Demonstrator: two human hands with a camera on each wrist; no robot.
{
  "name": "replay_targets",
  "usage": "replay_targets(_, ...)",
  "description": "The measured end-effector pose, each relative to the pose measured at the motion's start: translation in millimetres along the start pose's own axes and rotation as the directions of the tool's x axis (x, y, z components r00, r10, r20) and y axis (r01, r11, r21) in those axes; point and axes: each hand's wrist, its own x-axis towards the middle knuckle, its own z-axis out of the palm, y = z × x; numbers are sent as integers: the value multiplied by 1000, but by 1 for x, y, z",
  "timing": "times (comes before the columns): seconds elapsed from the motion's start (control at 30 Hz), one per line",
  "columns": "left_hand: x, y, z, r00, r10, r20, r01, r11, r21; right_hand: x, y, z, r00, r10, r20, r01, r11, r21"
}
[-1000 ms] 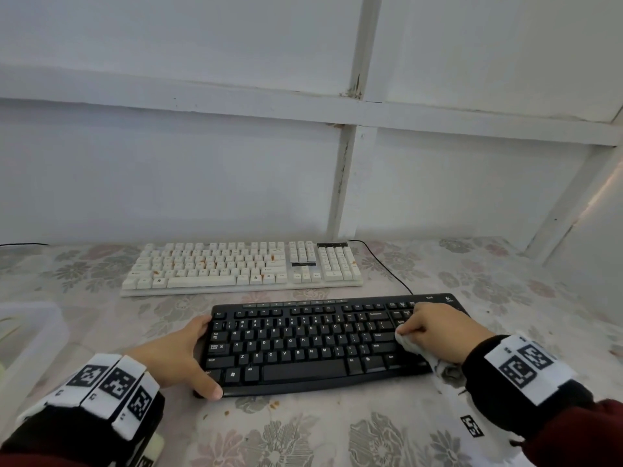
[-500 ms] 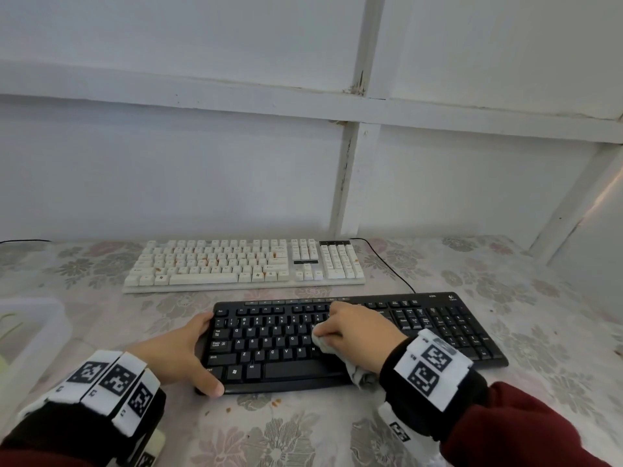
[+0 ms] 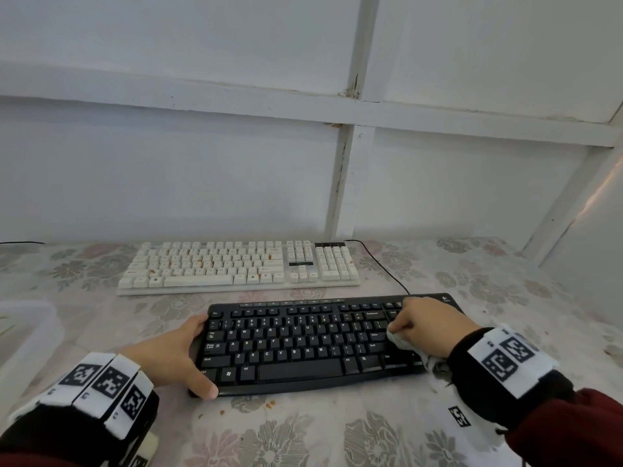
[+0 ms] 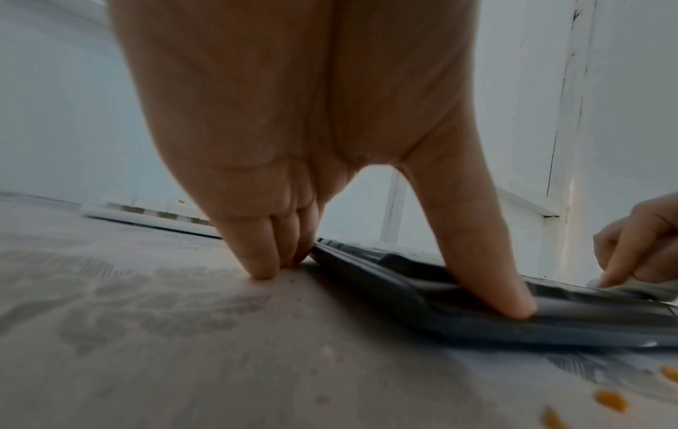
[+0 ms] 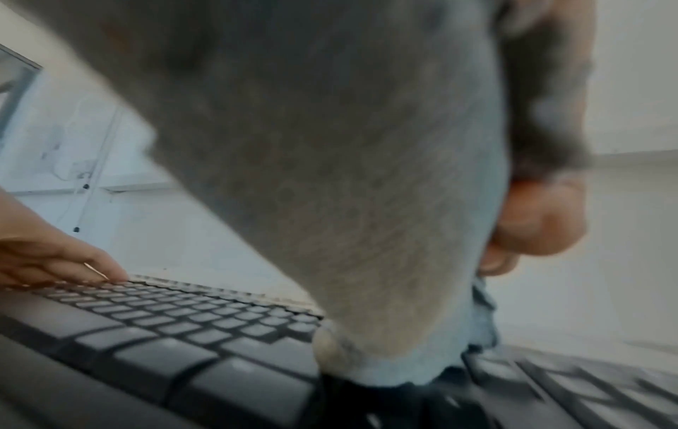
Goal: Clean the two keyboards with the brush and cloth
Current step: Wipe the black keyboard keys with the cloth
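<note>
The black keyboard (image 3: 303, 345) lies in front of me on the flowered tablecloth. My left hand (image 3: 194, 355) braces its left end, thumb pressed on the front edge (image 4: 506, 304) and straight fingers (image 4: 264, 261) at the far corner. My right hand (image 3: 404, 326) grips a bunched grey-white cloth (image 3: 397, 340) and presses it on the keys near the right end. In the right wrist view the cloth (image 5: 366, 203) hangs down onto the black keyboard (image 5: 183, 333). The white keyboard (image 3: 236, 267), with orange specks on its keys, lies behind. No brush is in view.
A clear plastic container (image 3: 20, 332) stands at the left edge. The white keyboard's black cable (image 3: 381, 264) runs back past the black keyboard's right end. Orange crumbs (image 3: 269, 404) lie on the cloth before the black keyboard. A white panelled wall closes the back.
My right hand swept the cloth from the right end of the black keyboard to its middle, then back to the right end. The left hand kept its place.
</note>
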Motion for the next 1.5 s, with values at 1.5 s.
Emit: replay_targets(1.5, 5, -9, -3, 999, 42, 9, -42, 999, -9, -3, 62, 21, 999, 47, 10, -48, 990, 134)
